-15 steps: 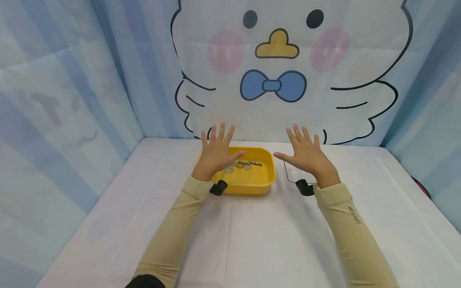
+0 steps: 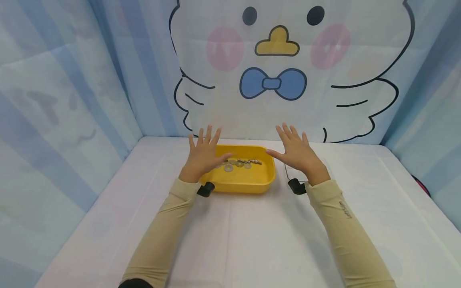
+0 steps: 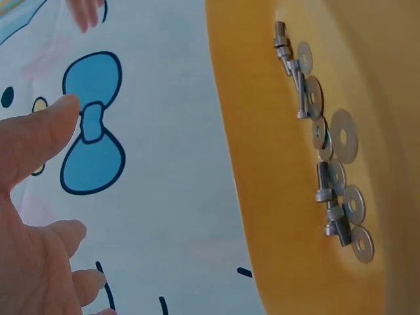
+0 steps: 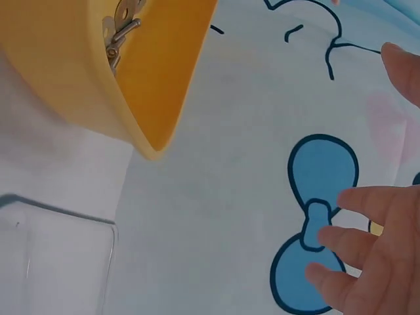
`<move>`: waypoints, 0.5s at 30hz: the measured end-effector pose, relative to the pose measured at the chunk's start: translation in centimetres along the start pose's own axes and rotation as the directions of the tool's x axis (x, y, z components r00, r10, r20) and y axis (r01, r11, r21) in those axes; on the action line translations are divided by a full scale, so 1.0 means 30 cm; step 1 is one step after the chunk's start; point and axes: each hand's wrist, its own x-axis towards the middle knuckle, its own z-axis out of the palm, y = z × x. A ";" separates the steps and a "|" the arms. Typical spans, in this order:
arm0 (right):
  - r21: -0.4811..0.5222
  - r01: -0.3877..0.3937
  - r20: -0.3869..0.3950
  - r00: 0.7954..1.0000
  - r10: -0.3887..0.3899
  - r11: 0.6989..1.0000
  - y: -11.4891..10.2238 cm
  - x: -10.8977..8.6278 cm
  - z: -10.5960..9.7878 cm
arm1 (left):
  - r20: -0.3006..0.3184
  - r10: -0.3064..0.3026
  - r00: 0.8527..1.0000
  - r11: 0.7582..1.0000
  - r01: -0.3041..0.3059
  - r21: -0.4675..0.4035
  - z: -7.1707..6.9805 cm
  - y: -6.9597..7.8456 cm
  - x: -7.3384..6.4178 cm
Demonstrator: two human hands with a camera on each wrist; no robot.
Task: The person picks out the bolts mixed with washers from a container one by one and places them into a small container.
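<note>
Both hands hover with fingers spread and hold nothing. My left hand (image 2: 202,160) is above the left end of a yellow plastic tray (image 2: 241,187) and hides part of it. My right hand (image 2: 299,157) is just right of the tray, its thumb overlapping the tray's right rim in the head view. Several flat metal washers (image 3: 344,136) lie in the tray in the left wrist view. Among them are small metal bolts (image 3: 301,92), some with thicker sleeve-like parts (image 3: 336,213). Part of a clear plastic container (image 4: 59,256) shows beside the tray, mostly hidden by the right hand in the head view.
A white cloth covers the table (image 2: 266,232). Behind it hangs a curtain (image 2: 230,116) with a cartoon face and blue bow tie. Blue-striped curtains (image 2: 65,100) close off the sides. A small black wrist device (image 2: 206,189) sits by the left cuff.
Both hands have shifted to the left, still spread. More of the tray's left part and the washers in it now shows.
</note>
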 end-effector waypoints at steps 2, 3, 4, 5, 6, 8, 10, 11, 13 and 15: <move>0.013 0.004 -0.009 1.000 -0.004 1.000 -0.007 0.004 0.005 | -0.003 0.003 1.000 1.000 -0.003 -0.026 0.005 -0.019 -0.002; 0.019 0.006 -0.012 1.000 -0.006 1.000 -0.009 0.007 0.008 | 0.000 0.004 1.000 0.999 -0.004 -0.047 0.006 -0.027 -0.003; 0.026 0.010 -0.016 1.000 -0.009 1.000 -0.011 0.010 0.012 | 0.005 0.010 1.000 0.997 -0.010 -0.070 0.007 -0.035 -0.004; 0.034 0.013 -0.020 1.000 -0.013 0.999 -0.013 0.012 0.016 | 0.010 0.018 1.000 0.996 -0.017 -0.093 0.010 -0.044 -0.006; 0.041 0.015 -0.022 1.000 -0.014 0.999 -0.015 0.014 0.021 | 0.014 0.025 1.000 0.992 -0.023 -0.126 0.012 -0.052 -0.009; 0.056 0.023 -0.028 0.999 -0.022 0.998 -0.021 0.019 0.028 | 0.016 0.036 0.999 0.976 -0.032 -0.215 0.017 -0.070 -0.015; 0.075 0.032 -0.034 0.999 -0.030 0.997 -0.029 0.024 0.033 | 0.008 0.040 0.999 0.951 -0.035 -0.308 0.022 -0.089 -0.020; 0.085 0.034 -0.034 0.999 -0.031 0.996 -0.034 0.026 0.033 | -0.002 0.034 0.999 0.935 -0.033 -0.353 0.026 -0.099 -0.022; 0.108 0.034 -0.032 0.999 -0.031 0.994 -0.043 0.030 0.035 | -0.017 0.006 1.000 0.900 -0.013 -0.436 0.030 -0.114 -0.023; 0.134 0.033 -0.024 0.999 -0.030 0.990 -0.049 0.035 0.040 | -0.027 -0.036 0.999 0.871 0.018 -0.492 0.034 -0.128 -0.021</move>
